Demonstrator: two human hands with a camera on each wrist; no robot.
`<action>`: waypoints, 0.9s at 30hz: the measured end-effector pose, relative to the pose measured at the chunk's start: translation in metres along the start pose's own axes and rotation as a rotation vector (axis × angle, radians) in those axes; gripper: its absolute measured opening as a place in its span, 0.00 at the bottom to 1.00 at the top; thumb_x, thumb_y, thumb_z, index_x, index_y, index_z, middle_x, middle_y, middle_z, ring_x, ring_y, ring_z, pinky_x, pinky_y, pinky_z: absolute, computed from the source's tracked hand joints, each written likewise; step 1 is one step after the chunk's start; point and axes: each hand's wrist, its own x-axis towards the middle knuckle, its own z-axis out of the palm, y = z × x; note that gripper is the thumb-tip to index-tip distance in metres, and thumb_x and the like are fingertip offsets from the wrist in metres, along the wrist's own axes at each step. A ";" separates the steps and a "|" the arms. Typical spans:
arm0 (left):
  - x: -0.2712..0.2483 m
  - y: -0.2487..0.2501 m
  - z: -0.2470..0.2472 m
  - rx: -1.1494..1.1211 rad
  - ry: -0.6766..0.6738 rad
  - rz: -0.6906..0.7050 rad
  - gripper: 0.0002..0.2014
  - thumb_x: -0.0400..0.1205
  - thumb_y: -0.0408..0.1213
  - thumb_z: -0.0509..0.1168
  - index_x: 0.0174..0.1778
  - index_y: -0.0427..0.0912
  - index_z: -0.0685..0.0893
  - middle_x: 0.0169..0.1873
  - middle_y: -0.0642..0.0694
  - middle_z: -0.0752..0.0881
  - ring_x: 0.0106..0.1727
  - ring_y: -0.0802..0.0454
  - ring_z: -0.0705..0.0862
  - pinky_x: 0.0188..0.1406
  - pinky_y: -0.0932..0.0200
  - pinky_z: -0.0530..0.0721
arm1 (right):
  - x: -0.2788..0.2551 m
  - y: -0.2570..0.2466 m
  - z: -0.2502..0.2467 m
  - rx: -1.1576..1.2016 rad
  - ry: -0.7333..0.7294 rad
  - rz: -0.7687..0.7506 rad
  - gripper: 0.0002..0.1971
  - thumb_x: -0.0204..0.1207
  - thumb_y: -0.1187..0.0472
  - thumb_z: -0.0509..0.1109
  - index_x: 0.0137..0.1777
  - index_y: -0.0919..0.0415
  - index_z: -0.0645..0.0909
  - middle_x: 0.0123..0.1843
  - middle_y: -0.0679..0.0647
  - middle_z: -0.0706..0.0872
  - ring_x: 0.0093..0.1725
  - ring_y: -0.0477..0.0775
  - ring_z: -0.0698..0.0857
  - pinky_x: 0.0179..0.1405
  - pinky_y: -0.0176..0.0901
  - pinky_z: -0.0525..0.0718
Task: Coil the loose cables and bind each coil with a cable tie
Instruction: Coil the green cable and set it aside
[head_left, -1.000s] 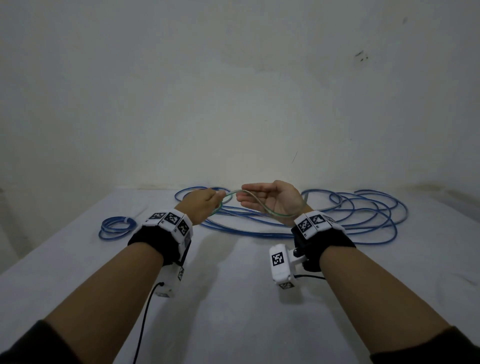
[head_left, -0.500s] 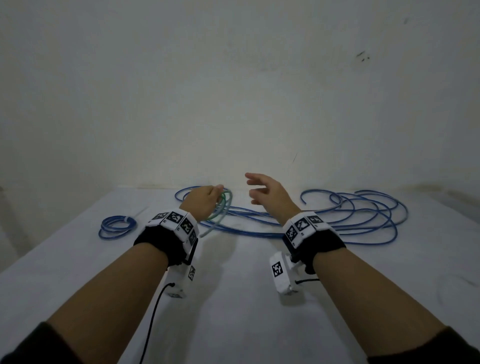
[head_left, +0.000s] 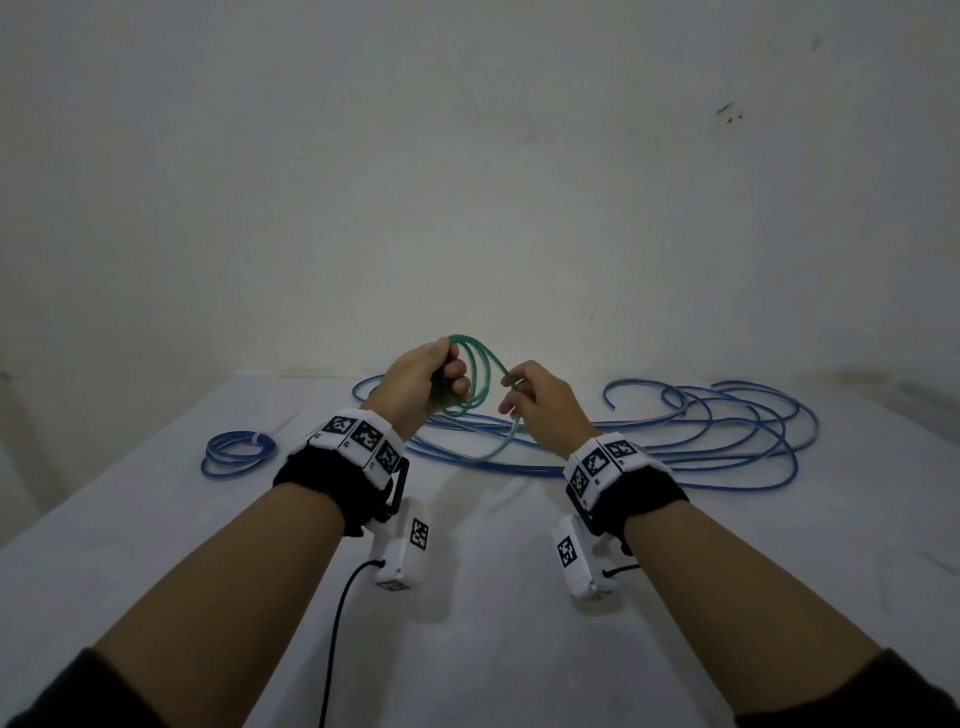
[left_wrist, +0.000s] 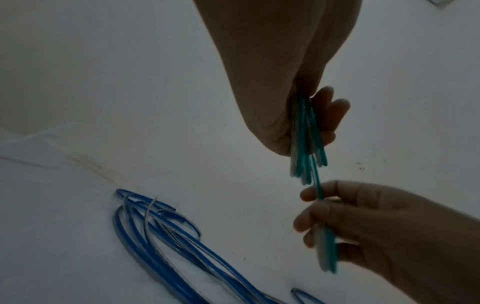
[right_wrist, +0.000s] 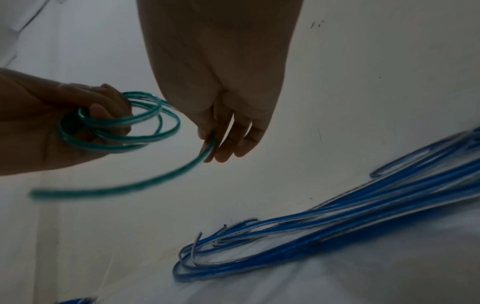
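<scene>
My left hand (head_left: 431, 374) is raised above the table and grips several loops of a green cable (head_left: 480, 376), seen edge-on as the green cable (left_wrist: 306, 135) in the left wrist view. My right hand (head_left: 535, 400) pinches the loose tail of that cable just right of the coil; the tail (right_wrist: 145, 183) curves down and away, blurred. In the right wrist view the coil (right_wrist: 122, 125) hangs from the left hand's curled fingers (right_wrist: 103, 109). A long loose blue cable (head_left: 701, 436) sprawls on the table behind both hands.
A small blue coil (head_left: 239, 449) bound with a pale tie lies at the far left of the white table (head_left: 493, 623). A thin pale strip (head_left: 283, 423) lies beside it. A bare wall rises right behind the table. Black leads hang from the wrist cameras.
Both hands have risen off the table. The left hand now holds several green loops upright, and the right hand, which was open a moment ago, has closed on the cable's tail.
</scene>
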 end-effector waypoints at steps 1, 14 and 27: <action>0.001 0.001 0.000 -0.036 0.027 0.020 0.16 0.88 0.37 0.46 0.36 0.40 0.71 0.17 0.53 0.72 0.18 0.57 0.71 0.25 0.64 0.73 | -0.002 0.001 -0.001 0.016 -0.009 0.011 0.10 0.79 0.72 0.60 0.54 0.58 0.71 0.43 0.61 0.84 0.33 0.55 0.84 0.40 0.49 0.85; 0.009 -0.004 -0.006 -0.159 0.062 0.052 0.15 0.87 0.34 0.46 0.40 0.39 0.75 0.21 0.52 0.75 0.22 0.57 0.73 0.31 0.63 0.72 | -0.012 -0.008 0.005 0.172 -0.235 -0.011 0.10 0.76 0.73 0.66 0.53 0.63 0.82 0.45 0.59 0.88 0.41 0.54 0.90 0.42 0.42 0.88; 0.007 -0.016 0.009 -0.176 0.031 0.084 0.19 0.88 0.45 0.45 0.43 0.39 0.76 0.27 0.49 0.73 0.25 0.56 0.72 0.33 0.63 0.72 | -0.013 -0.018 0.013 -0.004 -0.190 -0.084 0.14 0.78 0.60 0.69 0.38 0.73 0.84 0.28 0.60 0.83 0.20 0.47 0.76 0.28 0.33 0.76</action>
